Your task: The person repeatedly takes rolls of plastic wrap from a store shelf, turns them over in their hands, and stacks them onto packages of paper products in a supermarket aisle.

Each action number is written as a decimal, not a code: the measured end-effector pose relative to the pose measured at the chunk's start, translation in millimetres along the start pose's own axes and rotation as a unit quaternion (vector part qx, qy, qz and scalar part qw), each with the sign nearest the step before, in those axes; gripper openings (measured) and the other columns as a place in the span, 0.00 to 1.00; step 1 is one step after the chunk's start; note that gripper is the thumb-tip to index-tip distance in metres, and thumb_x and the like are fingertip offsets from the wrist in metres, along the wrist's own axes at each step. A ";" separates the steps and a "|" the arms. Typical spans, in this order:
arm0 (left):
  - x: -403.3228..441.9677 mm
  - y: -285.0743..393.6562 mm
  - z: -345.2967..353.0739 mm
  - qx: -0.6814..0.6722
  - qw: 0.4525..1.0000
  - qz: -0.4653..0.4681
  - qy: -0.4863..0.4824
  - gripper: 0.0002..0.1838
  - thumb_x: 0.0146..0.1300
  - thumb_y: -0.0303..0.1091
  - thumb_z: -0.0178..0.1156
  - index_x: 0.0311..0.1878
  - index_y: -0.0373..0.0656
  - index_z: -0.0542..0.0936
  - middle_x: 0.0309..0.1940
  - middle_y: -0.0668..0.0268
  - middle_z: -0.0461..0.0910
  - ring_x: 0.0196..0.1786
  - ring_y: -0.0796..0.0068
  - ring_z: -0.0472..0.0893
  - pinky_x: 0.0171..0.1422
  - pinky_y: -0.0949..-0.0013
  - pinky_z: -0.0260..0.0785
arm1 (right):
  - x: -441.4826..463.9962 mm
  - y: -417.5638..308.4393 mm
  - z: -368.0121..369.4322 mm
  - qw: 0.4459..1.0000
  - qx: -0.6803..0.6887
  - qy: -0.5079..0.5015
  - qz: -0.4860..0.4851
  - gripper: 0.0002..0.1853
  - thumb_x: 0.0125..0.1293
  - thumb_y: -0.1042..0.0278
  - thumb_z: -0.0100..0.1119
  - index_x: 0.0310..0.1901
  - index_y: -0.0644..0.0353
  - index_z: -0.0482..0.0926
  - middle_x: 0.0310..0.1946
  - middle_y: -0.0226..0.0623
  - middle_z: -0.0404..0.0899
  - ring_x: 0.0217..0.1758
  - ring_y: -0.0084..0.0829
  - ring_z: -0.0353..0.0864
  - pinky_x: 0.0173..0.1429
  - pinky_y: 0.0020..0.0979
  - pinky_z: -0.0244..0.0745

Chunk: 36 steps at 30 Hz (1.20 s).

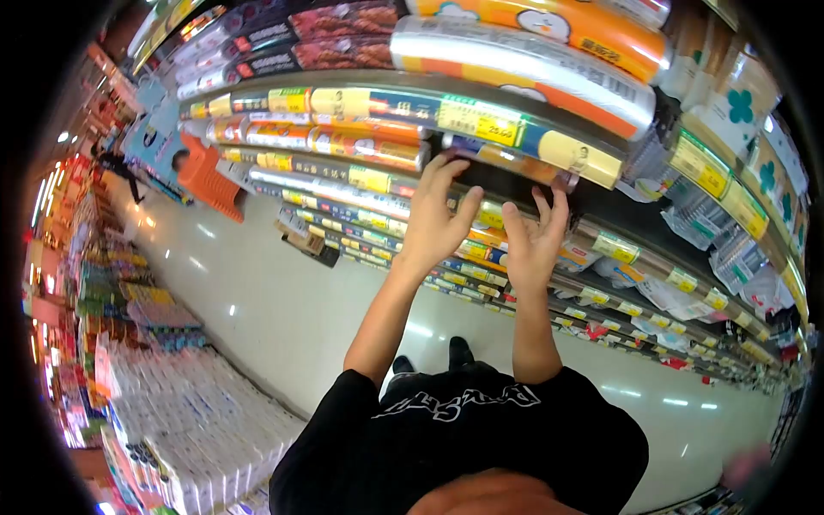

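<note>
A long, slim packaged roll (506,160) lies in a dark gap on the shelf, under a price-label strip (481,120). My left hand (439,210) reaches up to the roll's left end, fingers stretched and thumb held apart. At the right end is my right hand (534,236), its fingers spread and palm turned inward. Fingertips of both hands are at or very near the roll's ends; whether they press on it I cannot tell. To the left of the gap, orange-and-white rolls (326,142) lie side by side.
Larger orange-and-white rolls (524,73) fill the shelf above. Bagged plastic goods (730,257) hang or lie at right. An orange plastic stool (210,176) and a cardboard box (306,243) stand left. White packs (197,421) are stacked across the aisle, where a distant person (120,167) walks.
</note>
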<state>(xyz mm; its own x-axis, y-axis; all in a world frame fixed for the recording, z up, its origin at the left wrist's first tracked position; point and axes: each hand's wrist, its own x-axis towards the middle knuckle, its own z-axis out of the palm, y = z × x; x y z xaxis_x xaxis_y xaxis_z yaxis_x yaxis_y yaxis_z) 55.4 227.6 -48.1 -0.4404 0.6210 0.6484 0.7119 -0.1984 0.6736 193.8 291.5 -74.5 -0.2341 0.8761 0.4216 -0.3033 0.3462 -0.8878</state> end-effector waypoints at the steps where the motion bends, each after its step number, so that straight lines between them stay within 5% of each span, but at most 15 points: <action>1: -7.6 3.4 -3.9 0.016 1.000 0.002 0.005 0.20 0.63 0.27 0.67 0.57 0.33 0.78 0.63 0.49 0.76 0.58 0.56 0.82 0.61 0.62 0.76 | -3.1 -0.9 3.5 1.000 0.003 -0.017 0.005 0.43 0.66 0.70 0.70 0.76 0.67 0.54 0.78 0.51 0.55 0.74 0.45 0.67 0.53 0.30 0.80; 9: -105.8 25.8 -64.5 -0.059 0.987 -0.146 -0.030 0.20 0.65 0.26 0.65 0.59 0.36 0.77 0.55 0.53 0.80 0.56 0.62 0.82 0.58 0.62 0.76 | -55.4 -30.5 46.8 0.982 0.002 -0.183 0.048 0.37 0.66 0.67 0.69 0.72 0.68 0.63 0.73 0.52 0.64 0.69 0.44 0.73 0.56 0.34 0.80; 10: -118.5 27.7 -77.0 -0.064 0.990 -0.123 -0.029 0.19 0.65 0.28 0.64 0.59 0.37 0.77 0.55 0.53 0.79 0.53 0.54 0.81 0.57 0.58 0.75 | -66.6 -36.8 55.4 0.977 0.001 -0.207 0.047 0.37 0.66 0.66 0.69 0.72 0.68 0.63 0.72 0.51 0.66 0.68 0.43 0.74 0.56 0.34 0.80; 13: -158.5 37.9 -128.5 0.047 0.996 -0.073 -0.037 0.22 0.62 0.23 0.64 0.60 0.36 0.76 0.56 0.54 0.80 0.55 0.59 0.83 0.58 0.62 0.76 | -114.6 -53.8 89.3 0.957 0.035 -0.280 0.072 0.35 0.66 0.64 0.70 0.70 0.68 0.66 0.67 0.49 0.71 0.65 0.41 0.77 0.57 0.36 0.79; 19: -258.1 72.3 -244.0 0.070 0.983 -0.146 0.083 0.25 0.60 0.20 0.61 0.62 0.38 0.75 0.54 0.52 0.81 0.56 0.54 0.82 0.60 0.57 0.75 | -242.6 -101.4 162.5 0.893 0.080 -0.437 0.074 0.34 0.65 0.64 0.71 0.69 0.66 0.68 0.67 0.49 0.72 0.65 0.40 0.77 0.57 0.35 0.79; 28: -454.9 134.1 -362.8 0.143 0.901 -0.290 0.290 0.16 0.64 0.24 0.62 0.55 0.35 0.79 0.49 0.52 0.84 0.49 0.57 0.85 0.54 0.60 0.77 | -448.1 -151.6 243.6 0.735 0.128 -0.655 0.120 0.33 0.64 0.65 0.70 0.67 0.69 0.69 0.65 0.51 0.75 0.63 0.40 0.78 0.60 0.37 0.79; 31: -509.7 144.6 -397.1 0.058 0.856 -0.323 0.400 0.15 0.64 0.23 0.61 0.54 0.34 0.79 0.48 0.52 0.85 0.49 0.57 0.85 0.54 0.60 0.77 | -508.7 -170.2 254.3 0.665 0.151 -0.726 0.085 0.34 0.65 0.64 0.70 0.68 0.69 0.69 0.64 0.53 0.75 0.65 0.41 0.78 0.62 0.38 0.78; 36: -599.6 159.9 -427.7 0.186 0.802 -0.386 0.415 0.15 0.68 0.33 0.61 0.52 0.31 0.79 0.42 0.49 0.85 0.45 0.52 0.85 0.51 0.58 0.76 | -577.2 -214.2 269.4 0.552 0.140 -0.817 0.090 0.35 0.64 0.63 0.71 0.68 0.68 0.69 0.64 0.52 0.75 0.65 0.41 0.78 0.62 0.38 0.78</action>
<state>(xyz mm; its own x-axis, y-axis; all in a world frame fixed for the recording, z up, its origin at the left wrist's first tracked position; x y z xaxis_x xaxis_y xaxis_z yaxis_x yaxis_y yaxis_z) 199.3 -500.8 -177.5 -0.9317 -0.3000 0.2050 0.0970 0.3384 0.9360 145.0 -378.8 -77.9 -0.7343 -0.6644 0.1389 -0.2176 0.0366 -0.9754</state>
